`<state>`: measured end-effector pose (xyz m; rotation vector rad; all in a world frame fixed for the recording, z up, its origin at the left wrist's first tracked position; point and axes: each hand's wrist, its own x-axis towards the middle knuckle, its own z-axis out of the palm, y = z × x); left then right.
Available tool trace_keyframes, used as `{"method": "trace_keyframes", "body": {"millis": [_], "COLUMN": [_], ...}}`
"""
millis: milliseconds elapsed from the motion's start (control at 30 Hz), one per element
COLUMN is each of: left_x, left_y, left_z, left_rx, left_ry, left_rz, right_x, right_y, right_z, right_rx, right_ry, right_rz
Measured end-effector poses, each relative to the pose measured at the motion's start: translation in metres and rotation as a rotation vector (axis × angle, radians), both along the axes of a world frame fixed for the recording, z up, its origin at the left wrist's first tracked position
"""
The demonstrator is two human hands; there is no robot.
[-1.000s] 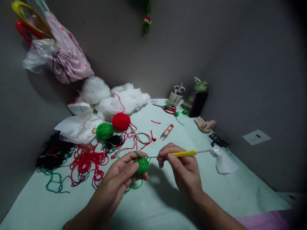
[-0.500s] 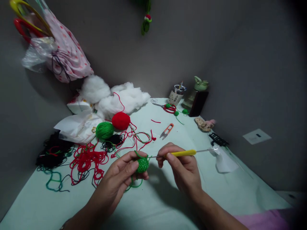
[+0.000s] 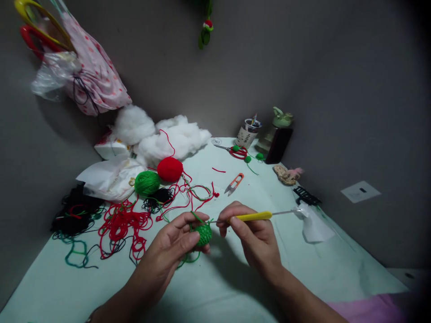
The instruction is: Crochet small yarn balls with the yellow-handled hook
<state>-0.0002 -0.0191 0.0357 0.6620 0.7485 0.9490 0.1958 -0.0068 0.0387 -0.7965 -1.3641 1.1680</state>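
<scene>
My left hand pinches a small green crocheted piece between thumb and fingers, and a strand of green yarn runs over the forefinger. In my right hand is a crochet hook with a yellow handle and metal shafts at both ends. The hook's left end points at the top edge of the crocheted piece; its exact tip in the stitches is hard to make out. Loose green yarn hangs below my left hand. Behind lie a green yarn ball and a red yarn ball.
Orange thread snips and red-handled scissors lie beyond my hands. Tangled red yarn and black yarn spread at left, below white stuffing. A pen cup, a bottle and a dark phone-like slab stand at the back right.
The green crocheted piece has shifted slightly to the right with my left fingers. My right hand and the hook have moved slightly left, closing the gap between the hands.
</scene>
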Motion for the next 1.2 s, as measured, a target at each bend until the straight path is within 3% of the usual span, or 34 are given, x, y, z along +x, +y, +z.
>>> {"method": "trace_keyframes", "body": {"millis": [300, 467, 667, 900, 1200], "left_x": [0.001, 0.002, 0.002, 0.002, 0.001], "left_y": [0.002, 0.0, 0.0, 0.001, 0.002], "left_z": [-0.008, -0.009, -0.006, -0.001, 0.004], "left_rx": [0.157, 0.213, 0.226, 0.203, 0.191], "left_ry": [0.085, 0.264, 0.295, 0.298, 0.328], "left_rz": [0.024, 0.108, 0.097, 0.044, 0.013], "right_x": [-0.003, -0.002, 0.001, 0.012, 0.019], "right_y": [-0.001, 0.001, 0.005, 0.008, 0.008], "right_z": [0.005, 0.0, -0.004, 0.001, 0.011], "right_rx": [0.08, -0.004, -0.109, -0.072, 0.025], "right_ry": [-0.109, -0.018, 0.1, 0.017, -0.19], "right_rz": [0.093, 0.106, 0.189, 0.281, 0.28]}}
